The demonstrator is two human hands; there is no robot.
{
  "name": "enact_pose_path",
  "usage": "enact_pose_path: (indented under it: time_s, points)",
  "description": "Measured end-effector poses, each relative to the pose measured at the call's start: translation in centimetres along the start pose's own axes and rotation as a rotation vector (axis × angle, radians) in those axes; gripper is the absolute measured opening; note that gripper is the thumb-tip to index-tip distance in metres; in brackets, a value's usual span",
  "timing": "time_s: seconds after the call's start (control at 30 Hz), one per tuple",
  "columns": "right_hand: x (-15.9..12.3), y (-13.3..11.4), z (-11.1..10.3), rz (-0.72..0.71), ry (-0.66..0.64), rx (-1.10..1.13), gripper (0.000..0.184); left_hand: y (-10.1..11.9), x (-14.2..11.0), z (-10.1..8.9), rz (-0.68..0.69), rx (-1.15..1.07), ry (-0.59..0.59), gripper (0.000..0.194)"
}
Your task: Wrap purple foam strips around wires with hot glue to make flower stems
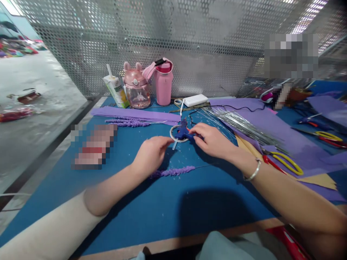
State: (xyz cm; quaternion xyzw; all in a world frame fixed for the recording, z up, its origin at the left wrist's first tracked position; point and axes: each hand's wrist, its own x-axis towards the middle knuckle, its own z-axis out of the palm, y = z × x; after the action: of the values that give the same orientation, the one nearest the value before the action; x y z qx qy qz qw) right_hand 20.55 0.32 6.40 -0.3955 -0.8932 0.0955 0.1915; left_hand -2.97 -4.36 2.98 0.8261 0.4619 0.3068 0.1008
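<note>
My right hand (208,139) is closed on the handle of a blue hot glue gun (182,133). A translucent glue stick (175,144) pokes out of its rear, towards me. Under and around the gun lies a whitish ring (171,132), perhaps a tape roll. At the ring's near left edge are the fingertips of my left hand (151,153), pressed together and seemingly gripping it; the thumb is partly hidden. Just in front of the hands, a fuzzy purple flower stem (176,171) lies on the blue table, its thin wire pointing right.
Behind are purple strips (135,115), finished purple stems (127,122), a pink bottle (164,85), a rabbit-eared cup (137,90), a drink carton (116,88) and a white power bank (195,100). At right lie wires (244,124), purple sheets (271,126) and yellow-handled pliers (288,162). A perforated metal panel (217,54) stands behind.
</note>
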Motion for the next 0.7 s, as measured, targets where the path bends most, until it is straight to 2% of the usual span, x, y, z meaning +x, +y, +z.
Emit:
enact_pose_path:
  time_s: [0.03, 0.1, 0.23, 0.33, 0.47, 0.57, 0.7]
  points:
    - [0.6, 0.1, 0.5, -0.022, 0.009, -0.051, 0.020, -0.8, 0.7, 0.1, -0.030, 0.019, 0.019, 0.026]
    - [1.6, 0.3, 1.6, 0.035, -0.031, -0.155, 0.025, -2.4, 2.3, 0.7, -0.042, 0.101, -0.009, 0.036]
    - [2.6, 1.3, 3.6, 0.200, -0.142, -0.238, 0.040, -4.5, 4.4, 2.6, 0.068, 0.180, -0.106, 0.051]
    - [2.4, 2.2, 3.9, 0.181, -0.152, -0.208, 0.040, -4.8, 4.8, 3.5, 0.088, 0.181, -0.140, 0.043]
    - [1.5, 3.3, 3.0, 0.144, -0.159, -0.167, 0.044, -4.5, 4.6, 3.5, 0.137, 0.164, -0.175, 0.030]
    - [0.5, 4.0, 1.5, 0.165, -0.104, -0.032, 0.043, -4.6, 4.7, 3.3, 0.167, 0.162, -0.205, 0.026]
    - [-1.3, 4.6, -1.5, 0.332, 0.062, 0.506, 0.040, -5.2, 4.7, 3.4, 0.149, 0.180, -0.204, 0.027]
